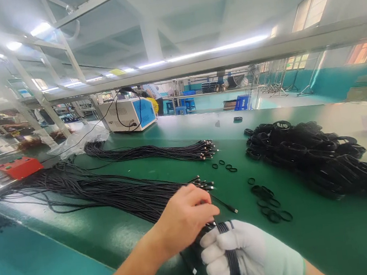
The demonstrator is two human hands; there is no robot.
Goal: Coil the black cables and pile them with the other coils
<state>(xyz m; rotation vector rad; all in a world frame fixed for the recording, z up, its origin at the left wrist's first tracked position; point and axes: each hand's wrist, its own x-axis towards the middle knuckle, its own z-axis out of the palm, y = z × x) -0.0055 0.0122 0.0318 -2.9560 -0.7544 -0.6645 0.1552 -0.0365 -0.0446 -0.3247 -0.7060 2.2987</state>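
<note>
Two hands sit close together at the near edge of the tabletop (336, 239): the gloved right hand (251, 249) clenches a coiled black cable (232, 258); the bare left hand (188, 215) curls beside it, though what it pinches I cannot tell. A slackened right grip could let the coil spring open, and loose cables (110, 191) alongside might snag it

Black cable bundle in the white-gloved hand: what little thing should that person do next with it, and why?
Perhaps use the left hand to steady the top of the black cable bundle, because the gloved right hand grips its middle and the left fingers are close by.
</note>
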